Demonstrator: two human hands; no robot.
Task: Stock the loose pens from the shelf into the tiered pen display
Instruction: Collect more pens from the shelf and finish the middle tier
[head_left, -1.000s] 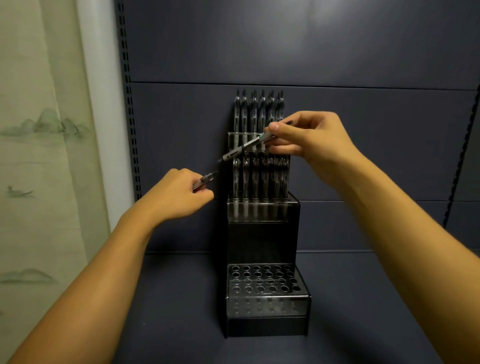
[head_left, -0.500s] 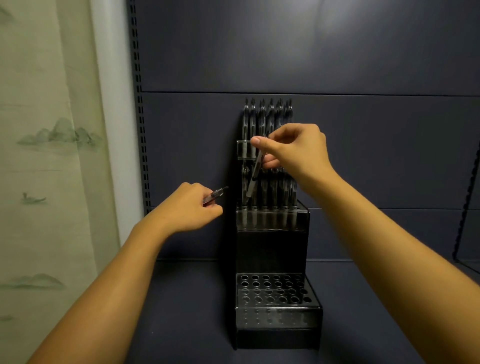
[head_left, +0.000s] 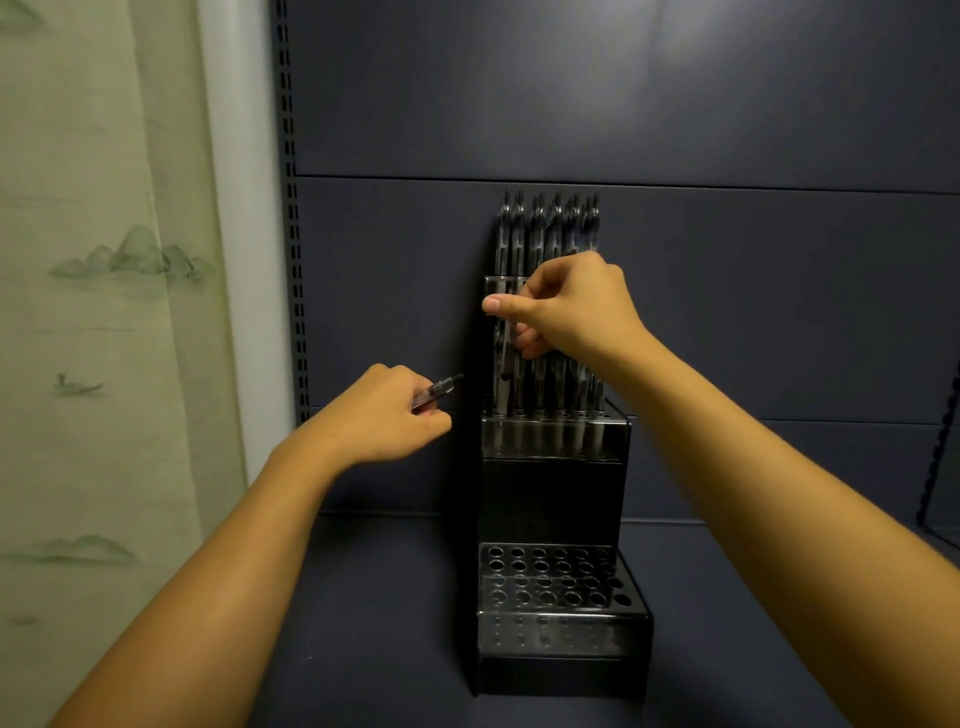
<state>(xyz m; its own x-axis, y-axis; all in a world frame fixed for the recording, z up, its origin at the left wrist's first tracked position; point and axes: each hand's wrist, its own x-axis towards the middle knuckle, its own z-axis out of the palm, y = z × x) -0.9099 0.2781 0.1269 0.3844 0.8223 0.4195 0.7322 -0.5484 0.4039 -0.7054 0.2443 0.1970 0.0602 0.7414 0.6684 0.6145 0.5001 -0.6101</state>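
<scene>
Fingers (head_left: 511, 304) of right hand (head_left: 571, 306) pinch a pen (head_left: 503, 364) upright, likely to line it up with a middle-tier hole of the pen display (head_left: 553, 447). Left hand (head_left: 387, 415) grips spare pen (head_left: 439, 391) beside it, staged for next.

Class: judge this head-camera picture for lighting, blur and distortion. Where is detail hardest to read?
Head view: dim, uneven light, a paler patch high on the dark blue back panel. The clear pens standing in the black tiered pen display smear together near the right hand. The left hand looks sharper. Wide-angle lens bows the slotted upright.
</scene>
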